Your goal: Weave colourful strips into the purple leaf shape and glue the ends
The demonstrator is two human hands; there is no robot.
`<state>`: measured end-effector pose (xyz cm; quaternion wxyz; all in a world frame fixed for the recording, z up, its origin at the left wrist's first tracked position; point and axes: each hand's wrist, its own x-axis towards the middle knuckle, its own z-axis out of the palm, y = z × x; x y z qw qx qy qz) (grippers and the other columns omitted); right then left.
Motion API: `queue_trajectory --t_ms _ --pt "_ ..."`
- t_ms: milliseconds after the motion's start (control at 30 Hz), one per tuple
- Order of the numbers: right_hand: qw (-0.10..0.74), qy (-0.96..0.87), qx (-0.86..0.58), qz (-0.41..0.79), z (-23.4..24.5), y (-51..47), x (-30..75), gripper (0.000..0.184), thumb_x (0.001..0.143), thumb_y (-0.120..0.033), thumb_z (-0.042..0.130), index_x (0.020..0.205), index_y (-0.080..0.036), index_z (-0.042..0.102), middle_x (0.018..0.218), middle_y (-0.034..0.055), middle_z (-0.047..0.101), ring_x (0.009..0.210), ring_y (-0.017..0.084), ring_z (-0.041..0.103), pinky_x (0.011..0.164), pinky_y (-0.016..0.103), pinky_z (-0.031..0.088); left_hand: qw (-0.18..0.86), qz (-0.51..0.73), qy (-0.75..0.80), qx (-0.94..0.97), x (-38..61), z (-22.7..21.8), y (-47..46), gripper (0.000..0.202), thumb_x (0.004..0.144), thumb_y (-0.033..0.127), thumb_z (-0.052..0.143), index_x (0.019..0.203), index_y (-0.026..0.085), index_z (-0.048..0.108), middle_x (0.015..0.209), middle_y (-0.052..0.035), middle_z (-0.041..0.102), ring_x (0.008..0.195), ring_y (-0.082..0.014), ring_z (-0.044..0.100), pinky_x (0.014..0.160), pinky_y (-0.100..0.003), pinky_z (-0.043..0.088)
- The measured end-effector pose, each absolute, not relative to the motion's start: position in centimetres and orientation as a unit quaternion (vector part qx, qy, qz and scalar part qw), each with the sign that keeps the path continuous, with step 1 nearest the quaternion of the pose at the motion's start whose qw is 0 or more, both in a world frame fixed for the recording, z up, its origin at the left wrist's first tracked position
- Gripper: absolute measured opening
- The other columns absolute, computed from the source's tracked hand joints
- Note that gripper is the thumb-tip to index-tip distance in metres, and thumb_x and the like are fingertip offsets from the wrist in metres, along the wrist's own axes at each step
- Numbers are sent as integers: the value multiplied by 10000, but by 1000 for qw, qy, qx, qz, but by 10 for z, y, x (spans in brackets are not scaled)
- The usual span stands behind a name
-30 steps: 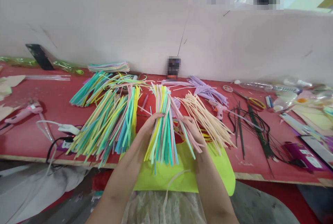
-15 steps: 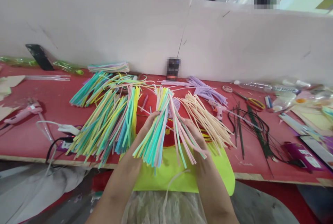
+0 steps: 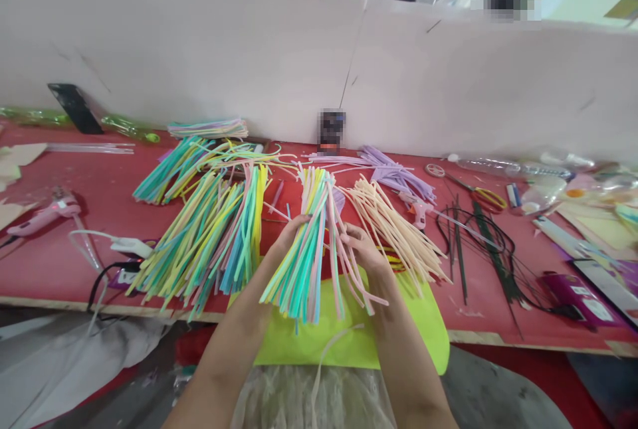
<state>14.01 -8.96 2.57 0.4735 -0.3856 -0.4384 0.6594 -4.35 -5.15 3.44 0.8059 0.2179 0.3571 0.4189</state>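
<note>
Stem bundle [image 3: 304, 259]: frame centre; likely light, bendable; grip mid-length.
Left hand [image 3: 286, 236]: clamped on it.
Right hand [image 3: 367, 250]: my fingers pinch pink stems [image 3: 355, 275].

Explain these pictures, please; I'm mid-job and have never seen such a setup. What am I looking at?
No robot here: one camera, worn on a person's head, looks forward and down. The bare left hand holds a spreading bundle of thin multicoloured strands; the bare right hand is at its right side, its exact grip unclear. On the red tabletop, a larger pile of mixed-colour strands lies to the left, peach-coloured strands to the right and light-purple strands farther back. Yellow-handled scissors lie farther right.
</note>
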Motion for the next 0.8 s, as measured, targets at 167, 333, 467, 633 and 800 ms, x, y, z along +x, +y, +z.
queue_trajectory --t_ms 167,333,467,633,800 --pt "472 -445 -401 647 31 -91 137 333 596 -442 740 623 -189 526 518 -59 422 416 50 312 391 205 225 832 366 349 226 -43 37 -48 255 722 337 608 912 177 666 559 -33 650 635 -199 647 606 -290 519" --pt "487 -417 -419 643 37 -95 133 378 689 -526 629 556 -193 507 482 -38 419 411 76 344 395 231 276 851 332 338 226 -48 41 -46 273 702 344 612 873 139 664 536 -26 633 542 -176 622 542 -268 499" --pt "500 -410 -424 634 35 -94 132 372 694 -551 610 598 -204 520 472 -40 438 384 75 347 378 230 270 858 320 334 226 -45 41 -47 266 707 337 602 827 108 659 551 -39 643 524 -175 614 557 -279 505" --pt "516 -407 -438 614 27 -89 132 316 706 -534 615 727 -224 561 551 -43 514 441 93 442 454 239 378 810 362 373 271 -31 39 -47 227 650 252 665 828 112 650 625 -47 679 555 -167 628 592 -263 510" --pt "482 -477 -418 605 22 -83 127 331 697 -444 661 939 -229 595 772 -9 638 720 158 595 695 288 477 745 384 407 364 -24 35 -44 288 606 203 706 873 110 649 674 -56 695 604 -184 639 625 -286 513"
